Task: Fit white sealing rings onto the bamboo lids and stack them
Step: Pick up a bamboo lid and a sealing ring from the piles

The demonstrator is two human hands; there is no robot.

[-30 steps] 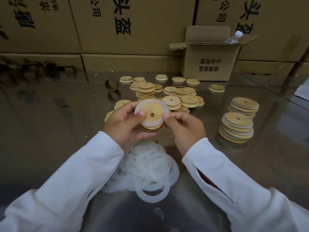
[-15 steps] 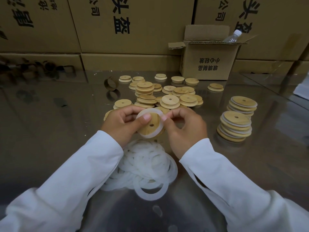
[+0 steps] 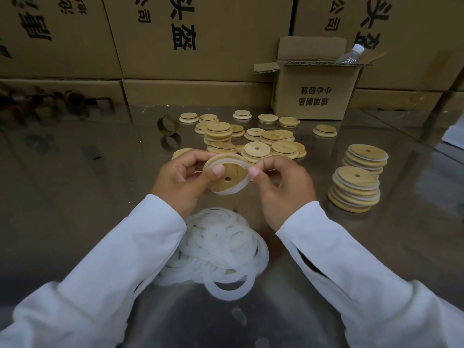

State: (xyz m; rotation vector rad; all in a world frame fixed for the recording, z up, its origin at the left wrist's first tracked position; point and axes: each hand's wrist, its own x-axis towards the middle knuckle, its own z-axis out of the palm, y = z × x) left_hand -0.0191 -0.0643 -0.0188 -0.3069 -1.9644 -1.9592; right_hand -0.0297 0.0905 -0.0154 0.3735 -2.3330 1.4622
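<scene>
Both hands are clamped on one bamboo lid, held just above the counter. The left hand grips its 9 o'clock edge and the right hand pinches the white sealing ring at 3 o'clock. The ring looks only partly seated, so a hard tug there could roll it off the far rim or twist it. Spare rings lie at 6 o'clock and finished stacks at 3.

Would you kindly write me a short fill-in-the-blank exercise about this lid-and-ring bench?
The left hand and right hand fit a ____ sealing ring onto a bamboo lid.
Ringed lids stand in ____ stacks on the person's right.
A plastic bottle sticks out of an open cardboard ____.
Missing words: white; two; box.
</scene>
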